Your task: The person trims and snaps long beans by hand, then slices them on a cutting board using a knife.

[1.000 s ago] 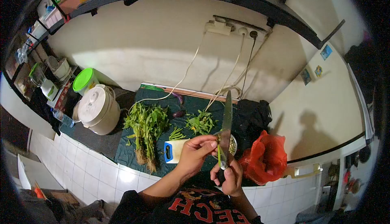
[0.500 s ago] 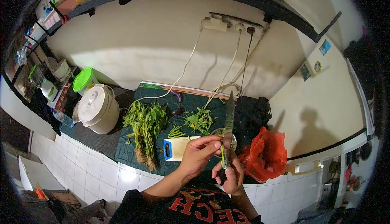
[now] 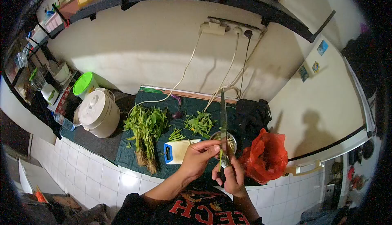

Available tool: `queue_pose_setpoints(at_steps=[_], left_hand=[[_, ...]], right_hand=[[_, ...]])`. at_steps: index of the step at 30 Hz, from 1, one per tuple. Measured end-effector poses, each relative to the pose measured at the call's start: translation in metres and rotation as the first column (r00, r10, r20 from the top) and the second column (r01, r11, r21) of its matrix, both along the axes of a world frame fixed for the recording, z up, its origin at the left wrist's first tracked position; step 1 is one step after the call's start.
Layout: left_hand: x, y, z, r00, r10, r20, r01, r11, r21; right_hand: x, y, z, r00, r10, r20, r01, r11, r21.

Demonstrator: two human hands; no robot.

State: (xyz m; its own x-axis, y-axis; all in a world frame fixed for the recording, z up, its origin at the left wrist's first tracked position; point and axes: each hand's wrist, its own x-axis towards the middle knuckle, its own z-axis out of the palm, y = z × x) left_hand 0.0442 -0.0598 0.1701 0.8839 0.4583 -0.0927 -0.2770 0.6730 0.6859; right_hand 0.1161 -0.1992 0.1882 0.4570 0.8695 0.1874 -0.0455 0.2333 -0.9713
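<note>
A thin green stem is pinched between the thumb and fingers of my left hand. My right hand is wrapped round the black handle of a large knife, its blade pointing up beside the stem. Behind the blade is a round bowl of small pale pieces, partly hidden by my hands. A white cutting board with a blue handle lies left of my left hand. Beyond it are cut green pieces and a pile of leaves.
A rooted leafy bunch and an eggplant lie on the dark green cloth. A white rice cooker stands left. The red plastic bag is at right, near a black bag. Cables hang behind.
The knife blade has swung slightly left and now shows narrower, more edge-on. Both hands stay close together around the stem. The camera view has shifted slightly.
</note>
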Motion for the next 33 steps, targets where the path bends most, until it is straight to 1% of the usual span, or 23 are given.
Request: queue_pose_setpoints(at_steps=[3, 6, 8, 10, 11, 12, 13, 14, 15, 16, 17, 19, 20, 22, 23, 25, 26, 27, 29, 30, 31, 32, 33], left_hand=[[-0.002, -0.005, -0.003, 1.000, 0.027, -0.016, -0.027, 1.000, -0.005], [-0.004, -0.004, -0.010, 0.999, -0.025, 0.022, 0.026, 0.999, -0.044], [-0.006, -0.004, -0.013, 0.996, -0.077, 0.033, 0.081, 0.987, -0.138], [-0.007, -0.005, -0.014, 0.993, -0.112, 0.042, 0.118, 0.976, -0.182], [-0.007, -0.004, -0.014, 0.991, -0.128, 0.047, 0.135, 0.972, -0.193], [-0.009, -0.004, -0.015, 0.991, -0.124, 0.048, 0.131, 0.973, -0.192], [-0.012, -0.005, -0.019, 0.980, -0.186, 0.074, 0.198, 0.959, -0.204], [-0.014, -0.005, -0.022, 0.964, -0.247, 0.101, 0.263, 0.941, -0.211], [-0.017, -0.004, -0.024, 0.965, -0.241, 0.101, 0.257, 0.944, -0.207], [-0.020, -0.003, -0.026, 0.954, -0.274, 0.123, 0.298, 0.918, -0.262], [-0.023, 0.000, -0.029, 0.940, -0.306, 0.148, 0.338, 0.888, -0.311], [-0.030, 0.007, -0.046, 0.934, -0.319, 0.163, 0.355, 0.890, -0.287], [-0.033, 0.010, -0.054, 0.942, -0.300, 0.153, 0.333, 0.896, -0.295], [-0.040, 0.012, -0.080, 0.964, -0.238, 0.115, 0.263, 0.912, -0.314], [-0.044, 0.011, -0.093, 0.964, -0.243, 0.105, 0.264, 0.907, -0.326], [-0.052, 0.009, -0.104, 0.998, -0.034, 0.055, 0.052, 0.925, -0.376], [-0.059, 0.013, -0.114, 0.999, -0.004, 0.038, 0.019, 0.914, -0.405], [-0.064, 0.016, -0.119, 0.997, 0.043, -0.067, -0.065, 0.928, -0.367], [-0.077, 0.029, -0.174, 0.972, 0.070, -0.224, -0.144, 0.932, -0.332], [-0.080, 0.036, -0.206, 0.972, 0.058, -0.228, -0.135, 0.932, -0.337], [-0.086, 0.040, -0.240, 0.919, 0.132, -0.372, -0.228, 0.947, -0.227], [-0.091, 0.042, -0.266, 0.840, 0.213, -0.499, -0.299, 0.949, -0.098], [-0.091, 0.046, -0.280, 0.837, 0.201, -0.509, -0.288, 0.953, -0.098]], right_hand=[[-0.003, -0.003, -0.004, 1.000, 0.009, -0.006, -0.009, 1.000, -0.002], [-0.004, -0.003, -0.007, 1.000, 0.009, 0.004, -0.009, 1.000, -0.004], [-0.006, 0.000, -0.009, 1.000, 0.007, 0.017, -0.007, 1.000, 0.003], [-0.012, 0.003, -0.016, 0.992, -0.090, 0.084, 0.086, 0.995, 0.047], [-0.011, 0.004, -0.020, 0.993, -0.087, 0.085, 0.083, 0.995, 0.047], [-0.011, 0.005, -0.023, 0.992, -0.075, 0.101, 0.065, 0.993, 0.096], [-0.013, 0.004, -0.025, 0.991, -0.063, 0.115, 0.046, 0.989, 0.143], [-0.015, 0.005, -0.025, 0.992, -0.058, 0.116, 0.040, 0.988, 0.147], [-0.017, 0.006, -0.025, 0.992, -0.063, 0.108, 0.051, 0.992, 0.113], [-0.020, 0.008, -0.026, 0.993, -0.070, 0.099, 0.062, 0.995, 0.080], [-0.023, 0.011, -0.025, 0.993, -0.064, 0.098, 0.056, 0.995, 0.088], [-0.030, 0.016, -0.025, 1.000, -0.010, -0.018, 0.010, 1.000, -0.016], [-0.034, 0.018, -0.028, 1.000, -0.010, -0.026, 0.010, 1.000, -0.016], [-0.041, 0.020, -0.037, 0.955, 0.056, -0.292, -0.074, 0.996, -0.050], [-0.046, 0.019, -0.039, 0.951, 0.047, -0.304, -0.068, 0.996, -0.059], [-0.053, 0.015, -0.041, 0.855, 0.052, -0.517, -0.117, 0.989, -0.095], [-0.055, 0.013, -0.042, 0.851, 0.027, -0.524, -0.119, 0.982, -0.144], [-0.057, 0.009, -0.046, 0.849, 0.012, -0.529, -0.107, 0.983, -0.150], [-0.059, -0.001, -0.062, 0.846, -0.123, -0.518, -0.018, 0.966, -0.258], [-0.059, -0.008, -0.075, 0.843, -0.140, -0.520, -0.003, 0.964, -0.264], [-0.059, -0.015, -0.084, 0.850, -0.211, -0.483, 0.028, 0.933, -0.358], [-0.060, -0.025, -0.098, 0.833, -0.253, -0.492, 0.029, 0.908, -0.418], [-0.061, -0.036, -0.117, 0.817, -0.291, -0.498, 0.028, 0.882, -0.470]])
